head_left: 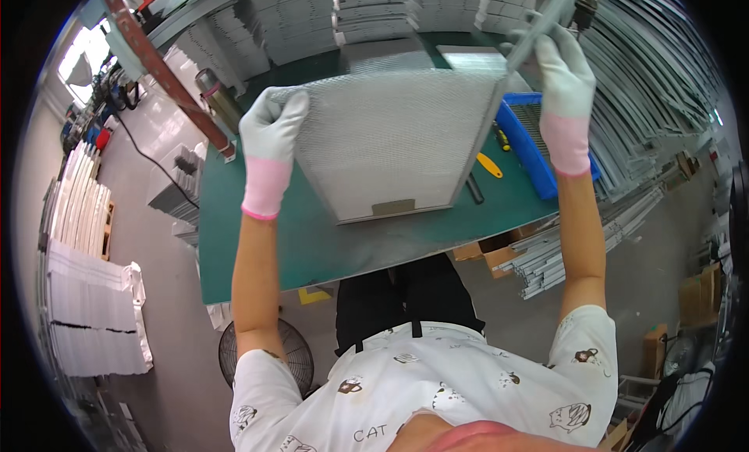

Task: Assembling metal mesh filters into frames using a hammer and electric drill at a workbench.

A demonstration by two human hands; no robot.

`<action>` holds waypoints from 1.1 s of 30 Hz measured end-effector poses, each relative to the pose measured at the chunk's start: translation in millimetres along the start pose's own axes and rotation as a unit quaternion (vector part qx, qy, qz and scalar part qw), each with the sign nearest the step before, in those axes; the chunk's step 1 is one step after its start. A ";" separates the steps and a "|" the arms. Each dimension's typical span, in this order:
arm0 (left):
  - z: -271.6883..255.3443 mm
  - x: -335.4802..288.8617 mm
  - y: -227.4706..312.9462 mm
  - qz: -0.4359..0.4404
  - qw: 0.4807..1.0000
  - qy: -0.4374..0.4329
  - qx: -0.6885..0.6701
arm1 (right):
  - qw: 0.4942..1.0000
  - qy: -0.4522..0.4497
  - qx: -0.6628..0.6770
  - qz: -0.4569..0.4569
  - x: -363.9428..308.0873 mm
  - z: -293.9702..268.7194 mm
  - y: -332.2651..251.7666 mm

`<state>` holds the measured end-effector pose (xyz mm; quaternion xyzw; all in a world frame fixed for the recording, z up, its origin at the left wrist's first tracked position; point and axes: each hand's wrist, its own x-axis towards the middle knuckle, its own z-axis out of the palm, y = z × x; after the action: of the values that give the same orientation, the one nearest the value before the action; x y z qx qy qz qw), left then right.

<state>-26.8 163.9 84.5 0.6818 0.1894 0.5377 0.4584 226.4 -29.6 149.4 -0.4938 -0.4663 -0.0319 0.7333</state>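
Note:
My left hand [273,136], in a white glove with a pink cuff, is closed on the upper left corner of a silvery mesh panel [398,132]. The panel leans up from the green table, its lower edge framed and bearing a small tan patch [393,208]. Gloved alike, my right hand [566,85] is raised past the panel's upper right corner. Its fingers are closed around a light metal strip [542,32] that slants up and away. Whether the strip's lower end touches the panel's corner, I cannot tell.
On the green table [257,253] lie a blue tray [538,171], a yellow-handled tool [489,166] and a dark bar [474,189]. Stacked metal strips [655,85] crowd the right. A steel flask [218,99] stands by a rust-red post [168,74]. Below is a fan [285,350].

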 end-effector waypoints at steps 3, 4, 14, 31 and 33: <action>-3.0 -0.2 -0.7 -0.013 0.999 -0.012 -0.035 | 0.935 -0.249 -0.237 -0.084 27.1 0.3 -13.7; -2.4 -1.7 -0.5 -0.014 0.999 -0.012 -0.037 | 0.905 -0.290 -0.303 -0.077 28.4 11.8 -19.3; 37.6 -10.8 31.3 0.101 0.973 0.163 -0.130 | 0.741 -0.482 -0.458 -0.094 39.1 23.5 -19.9; 51.6 -24.6 16.8 0.193 0.933 0.274 -0.133 | 0.828 -0.458 -0.302 -0.116 18.8 68.8 -12.9; 47.6 -20.3 16.5 0.192 0.940 0.272 -0.072 | 0.816 -0.494 -0.283 -0.101 24.4 72.7 -21.2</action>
<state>5.4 120.2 86.6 0.4978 0.1330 0.7929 0.3252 182.0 24.4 187.2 -0.5791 -0.7834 0.0118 0.2252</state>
